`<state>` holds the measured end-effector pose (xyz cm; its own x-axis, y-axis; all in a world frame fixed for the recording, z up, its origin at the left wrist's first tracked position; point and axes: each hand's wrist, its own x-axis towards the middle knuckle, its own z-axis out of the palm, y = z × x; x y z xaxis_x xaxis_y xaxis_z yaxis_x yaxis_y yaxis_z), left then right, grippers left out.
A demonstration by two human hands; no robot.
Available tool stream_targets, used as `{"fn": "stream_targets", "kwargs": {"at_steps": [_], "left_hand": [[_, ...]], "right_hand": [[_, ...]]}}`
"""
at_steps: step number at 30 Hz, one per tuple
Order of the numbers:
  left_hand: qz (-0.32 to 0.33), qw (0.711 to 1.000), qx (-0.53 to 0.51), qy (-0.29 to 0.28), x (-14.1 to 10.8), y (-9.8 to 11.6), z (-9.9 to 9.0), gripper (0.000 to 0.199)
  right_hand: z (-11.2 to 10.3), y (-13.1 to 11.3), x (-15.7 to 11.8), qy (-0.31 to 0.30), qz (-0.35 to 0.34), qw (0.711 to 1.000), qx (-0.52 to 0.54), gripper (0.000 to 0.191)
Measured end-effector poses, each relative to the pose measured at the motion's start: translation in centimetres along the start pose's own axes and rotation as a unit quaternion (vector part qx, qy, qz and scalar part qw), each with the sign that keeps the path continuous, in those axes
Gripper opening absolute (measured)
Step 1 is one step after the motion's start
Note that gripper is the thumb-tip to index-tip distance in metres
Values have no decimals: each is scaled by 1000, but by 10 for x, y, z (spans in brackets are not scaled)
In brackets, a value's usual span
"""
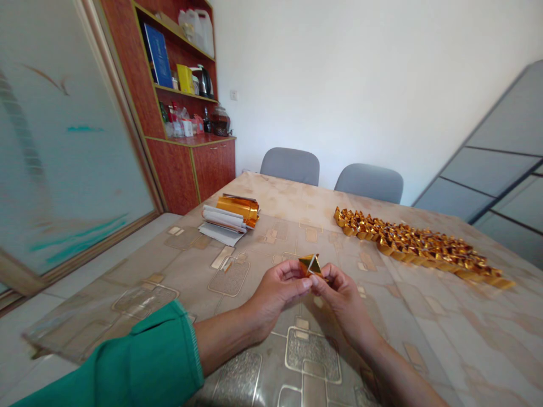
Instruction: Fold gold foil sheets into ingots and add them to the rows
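My left hand point(278, 288) and my right hand point(339, 297) are raised close together above the table. Between their fingertips they pinch a small folded piece of gold foil paper point(309, 264), with a pale triangular inner side showing. To the far right lies a long heap of folded gold paper pieces point(416, 246). A stack of paper sheets with a gold foil roll point(233, 217) lies beyond my hands to the left. Neither of these touches my hands.
A patterned plastic cloth covers the table point(263, 271). Two grey chairs point(289, 167) stand at its far side. A red wooden cabinet point(182, 141) with bottles, a kettle and books stands at the back left, beside a frosted glass door point(72, 169).
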<state>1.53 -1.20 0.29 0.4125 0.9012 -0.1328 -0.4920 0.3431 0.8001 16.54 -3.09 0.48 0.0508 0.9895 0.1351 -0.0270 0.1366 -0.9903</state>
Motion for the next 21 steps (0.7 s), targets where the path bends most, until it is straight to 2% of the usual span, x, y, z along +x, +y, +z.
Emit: {"fn": "stream_targets", "kwargs": {"at_steps": [3,6,8,12,17,19,21], "left_hand": [[14,1000,11,15,-2,0,2,35],[92,993,71,13,-3,1,2,24],[148,978,147,1,-3,0,3,17],[210,943,258,1,-4,-1,4,11],[268,905,328,23,-6,-1,2,10],[272,905,328,18,-6,0,2,7],[253,924,287,3,-6,2,3,8]], "right_hand": [[2,-4,-1,-4,-2,999,34,35],[2,-1,-2,-7,14,996,88,34],[1,2,-3,-7,39,990,135,33],[2,3,-6,-21,101,969,225,28],[6,-3,-9,-11,125,964,236,31],[7,-5,-10,-15,120,968,221,33],[5,-7,-9,-20,102,976,193,33]]}}
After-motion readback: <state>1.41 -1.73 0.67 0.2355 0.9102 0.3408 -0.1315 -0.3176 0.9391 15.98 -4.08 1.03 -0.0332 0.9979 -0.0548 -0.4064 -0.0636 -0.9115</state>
